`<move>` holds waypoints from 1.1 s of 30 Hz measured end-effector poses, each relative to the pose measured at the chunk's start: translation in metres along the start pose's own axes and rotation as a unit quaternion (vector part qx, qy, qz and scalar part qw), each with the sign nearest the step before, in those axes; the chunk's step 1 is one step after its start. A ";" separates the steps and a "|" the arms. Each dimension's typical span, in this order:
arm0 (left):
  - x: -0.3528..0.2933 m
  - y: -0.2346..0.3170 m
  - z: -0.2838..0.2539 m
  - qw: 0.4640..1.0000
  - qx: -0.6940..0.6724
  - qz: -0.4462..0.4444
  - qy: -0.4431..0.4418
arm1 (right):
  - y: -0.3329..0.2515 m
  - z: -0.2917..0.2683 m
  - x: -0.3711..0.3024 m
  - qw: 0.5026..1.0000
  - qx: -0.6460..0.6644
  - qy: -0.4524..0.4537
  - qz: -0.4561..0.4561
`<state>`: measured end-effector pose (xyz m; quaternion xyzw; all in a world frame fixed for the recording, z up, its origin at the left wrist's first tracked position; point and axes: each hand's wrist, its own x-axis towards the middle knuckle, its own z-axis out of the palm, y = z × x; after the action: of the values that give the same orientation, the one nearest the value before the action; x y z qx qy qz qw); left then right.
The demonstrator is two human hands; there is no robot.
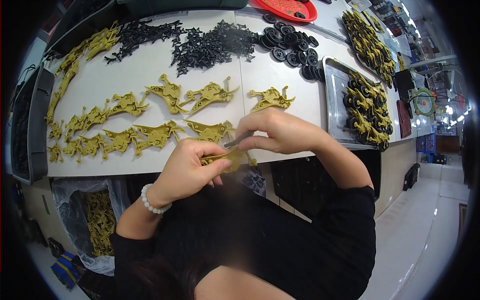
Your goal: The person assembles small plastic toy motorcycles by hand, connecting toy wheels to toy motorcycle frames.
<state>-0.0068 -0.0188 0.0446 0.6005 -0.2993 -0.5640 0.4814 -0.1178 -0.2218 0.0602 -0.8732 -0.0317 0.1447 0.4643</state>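
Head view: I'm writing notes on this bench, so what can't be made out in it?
In the head view:
- Yellow part: partly covered by the fingers of the left hand; blurred near its right end.
- Dark piece: its gripped end is hidden by the right hand.
- Red tray: cut off by the upper edge.
- Green bin: also cut off there.

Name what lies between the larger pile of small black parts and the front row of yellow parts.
In the head view, a back row of yellow parts lies between the black pile and the front row.
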 end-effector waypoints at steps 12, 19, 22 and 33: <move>0.019 -0.008 -0.003 0.978 -0.138 -0.085 -0.131 | 0.004 0.001 -0.019 0.997 -0.015 0.054 -0.044; 0.023 -0.017 0.000 0.958 -0.243 -0.049 -0.142 | 0.073 -0.089 -0.024 0.912 -0.273 0.296 0.077; 0.023 -0.015 0.002 0.948 -0.293 -0.042 -0.120 | 0.108 -0.113 -0.034 0.874 -0.349 0.308 0.140; 0.022 -0.019 -0.001 0.935 -0.340 -0.006 -0.098 | 0.112 -0.119 -0.030 0.894 -0.286 0.297 0.173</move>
<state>-0.0050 -0.0316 0.0185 0.3447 -0.1314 -0.6907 0.6219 -0.1216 -0.3864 0.0373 -0.9622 0.2198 -0.0586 0.1501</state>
